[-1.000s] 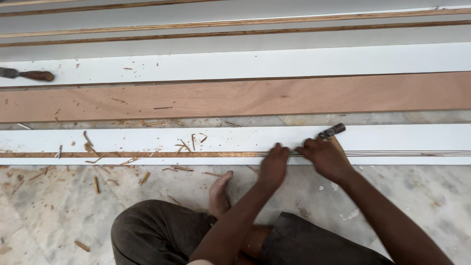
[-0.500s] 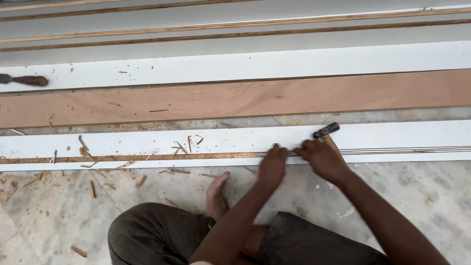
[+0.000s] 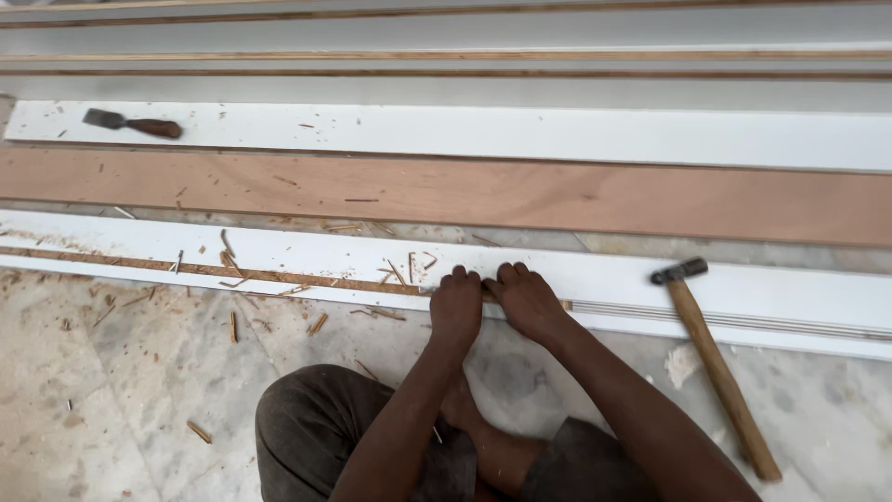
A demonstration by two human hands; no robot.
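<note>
Both hands are down side by side on the long white board [image 3: 279, 246] that lies on the floor, the left hand [image 3: 455, 305] and right hand [image 3: 526, 299] almost touching, fingers curled over the thin wooden strip [image 3: 232, 271] set in the board's groove; each grip looks closed down on the strip, pressing rather than lifting. Just to the right a hammer [image 3: 714, 358] lies untouched, its head on the board, and a chisel [image 3: 132, 123] rests well apart on a farther white board among scattered wood chips [image 3: 316, 323].
</note>
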